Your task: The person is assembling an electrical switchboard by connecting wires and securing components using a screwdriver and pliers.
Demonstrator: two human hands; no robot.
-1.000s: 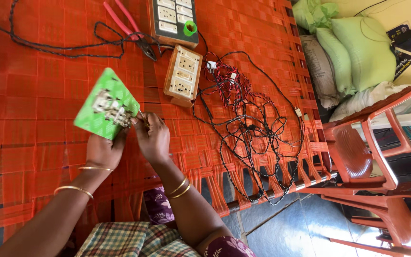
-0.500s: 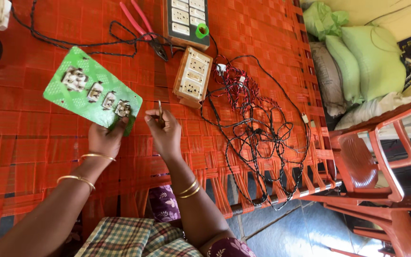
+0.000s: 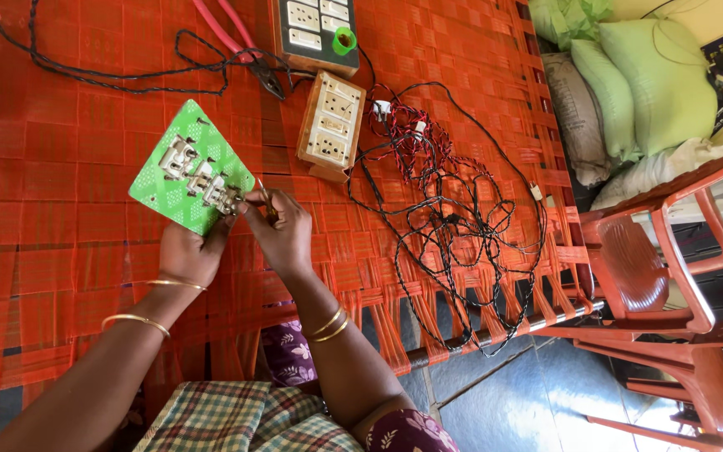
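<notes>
2 hands meet at a green switch plate (image 3: 190, 172) over the orange woven cot (image 3: 60, 251) | left hand (image 3: 187, 253) grips its lower edge | right hand (image 3: 282, 234) pinches a small tool (image 3: 264, 197) at its switches | wooden socket box (image 3: 331, 125) and tangled wires (image 3: 445, 209) lie just right

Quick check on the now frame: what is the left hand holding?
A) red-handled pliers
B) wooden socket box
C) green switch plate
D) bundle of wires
C: the left hand grips the lower edge of the green switch plate, tilted up off the orange woven bed, while the right hand works at the plate's switches with a small tool; the pliers, wooden socket box and wires lie untouched.
</notes>
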